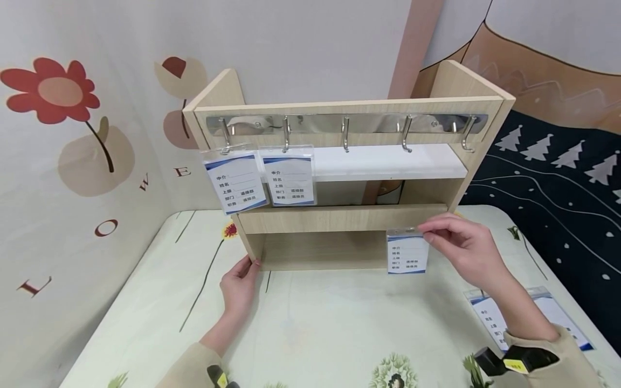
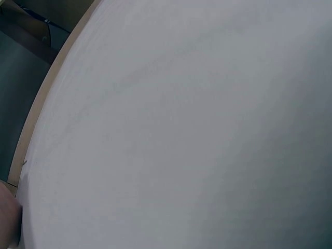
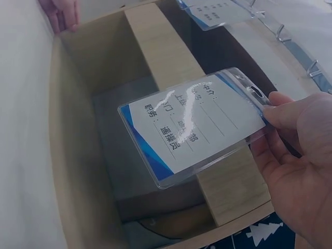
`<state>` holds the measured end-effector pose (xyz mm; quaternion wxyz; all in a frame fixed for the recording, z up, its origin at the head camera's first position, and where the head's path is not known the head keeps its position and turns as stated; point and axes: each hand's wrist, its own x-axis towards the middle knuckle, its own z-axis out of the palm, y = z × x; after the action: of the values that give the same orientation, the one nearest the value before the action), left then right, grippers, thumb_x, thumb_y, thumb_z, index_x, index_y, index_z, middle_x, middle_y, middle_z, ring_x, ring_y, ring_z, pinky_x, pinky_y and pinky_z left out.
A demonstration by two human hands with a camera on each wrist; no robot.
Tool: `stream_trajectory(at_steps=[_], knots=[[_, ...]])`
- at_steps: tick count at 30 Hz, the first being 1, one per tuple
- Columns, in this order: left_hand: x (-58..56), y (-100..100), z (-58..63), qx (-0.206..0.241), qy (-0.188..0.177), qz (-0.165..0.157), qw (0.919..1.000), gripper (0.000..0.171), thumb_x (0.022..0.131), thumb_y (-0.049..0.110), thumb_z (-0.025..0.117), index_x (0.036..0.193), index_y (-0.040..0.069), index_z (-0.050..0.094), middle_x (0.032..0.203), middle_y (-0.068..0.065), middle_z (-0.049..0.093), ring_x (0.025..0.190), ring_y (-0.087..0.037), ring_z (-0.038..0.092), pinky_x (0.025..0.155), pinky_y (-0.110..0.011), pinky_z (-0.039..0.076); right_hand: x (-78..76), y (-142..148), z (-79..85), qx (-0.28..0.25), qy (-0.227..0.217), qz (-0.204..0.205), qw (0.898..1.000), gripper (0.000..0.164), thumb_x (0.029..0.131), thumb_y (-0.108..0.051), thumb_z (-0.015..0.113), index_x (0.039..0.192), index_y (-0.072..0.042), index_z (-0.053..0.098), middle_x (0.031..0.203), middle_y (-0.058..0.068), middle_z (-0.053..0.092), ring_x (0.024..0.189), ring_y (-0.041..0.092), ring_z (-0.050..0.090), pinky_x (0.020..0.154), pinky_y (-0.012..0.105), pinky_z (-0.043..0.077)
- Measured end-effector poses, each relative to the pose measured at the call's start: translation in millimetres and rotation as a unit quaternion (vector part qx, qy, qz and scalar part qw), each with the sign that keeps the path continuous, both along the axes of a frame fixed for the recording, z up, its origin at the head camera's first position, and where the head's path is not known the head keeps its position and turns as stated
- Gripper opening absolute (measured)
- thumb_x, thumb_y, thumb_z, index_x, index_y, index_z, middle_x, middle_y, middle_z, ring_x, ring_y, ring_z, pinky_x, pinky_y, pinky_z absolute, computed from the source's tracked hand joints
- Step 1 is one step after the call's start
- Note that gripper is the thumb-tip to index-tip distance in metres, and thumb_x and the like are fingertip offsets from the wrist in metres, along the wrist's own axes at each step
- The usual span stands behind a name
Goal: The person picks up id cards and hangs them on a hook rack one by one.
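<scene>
My right hand pinches a clear-sleeved name badge by its top edge, near the slot. It hangs in front of the lower right part of a wooden hook shelf; the right wrist view shows its printed face, with glare. At the shelf's lower left corner, my left hand grips the side panel between thumb and fingers. Two similar badges, one tilted and one straighter, hang from the two leftmost hooks. The left wrist view shows mostly pale tablecloth, with a bit of hand at its lower left edge.
A metal strip along the shelf's upper front carries several hooks; the middle hook and those right of it hold no badge. More badges lie on the table, partly behind my right forearm. Patterned walls stand behind and left.
</scene>
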<state>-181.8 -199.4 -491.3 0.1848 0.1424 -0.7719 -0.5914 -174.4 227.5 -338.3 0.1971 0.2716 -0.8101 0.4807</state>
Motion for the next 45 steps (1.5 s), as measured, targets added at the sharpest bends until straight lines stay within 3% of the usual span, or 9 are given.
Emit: stream_trajectory(at_steps=[4, 18, 32, 45], knots=[[-0.5, 0.1, -0.1, -0.004, 0.0, 0.001, 1.0, 0.035, 0.1, 0.008, 0.066, 0.132, -0.005, 0.065, 0.125, -0.021, 0.068, 0.116, -0.032, 0.066, 0.078, -0.005, 0.05, -1.1, -2.9, 4.7, 0.0, 0.011, 0.009, 1.0, 0.03, 0.084, 0.025, 0.067, 0.104, 0.004, 0.075, 0.102, -0.004, 0.071, 0.085, 0.006, 0.064, 0.067, 0.012, 0.053], [0.1, -0.5, 0.4, 0.001, -0.01, -0.002, 0.9999, 0.036, 0.101, 0.009, 0.065, 0.134, -0.004, 0.064, 0.128, -0.021, 0.067, 0.118, -0.033, 0.065, 0.078, -0.005, 0.05, -7.2, -11.7, 17.5, -0.022, 0.038, 0.047, 0.998, 0.029, 0.086, 0.025, 0.065, 0.107, 0.006, 0.073, 0.106, 0.0, 0.071, 0.092, 0.01, 0.065, 0.076, 0.014, 0.056], [-2.3, -1.3, -3.3, 0.006, -0.001, -0.004, 1.0, 0.035, 0.1, 0.007, 0.066, 0.133, -0.005, 0.064, 0.126, -0.022, 0.067, 0.116, -0.034, 0.066, 0.079, -0.006, 0.051, -9.6, -27.3, 27.5, -0.045, 0.057, 0.051, 0.996, 0.035, 0.082, 0.031, 0.063, 0.106, 0.007, 0.073, 0.105, 0.003, 0.071, 0.094, 0.013, 0.066, 0.08, 0.015, 0.056], [-2.0, -1.5, -1.8, 0.001, -0.012, -0.007, 0.9999, 0.036, 0.101, 0.01, 0.065, 0.134, -0.004, 0.064, 0.129, -0.021, 0.066, 0.119, -0.033, 0.065, 0.079, -0.005, 0.05, -16.6, -51.6, 35.2, -0.113, 0.059, 0.057, 0.99, 0.029, 0.086, 0.028, 0.062, 0.105, 0.009, 0.073, 0.105, 0.007, 0.071, 0.099, 0.016, 0.067, 0.09, 0.019, 0.055]])
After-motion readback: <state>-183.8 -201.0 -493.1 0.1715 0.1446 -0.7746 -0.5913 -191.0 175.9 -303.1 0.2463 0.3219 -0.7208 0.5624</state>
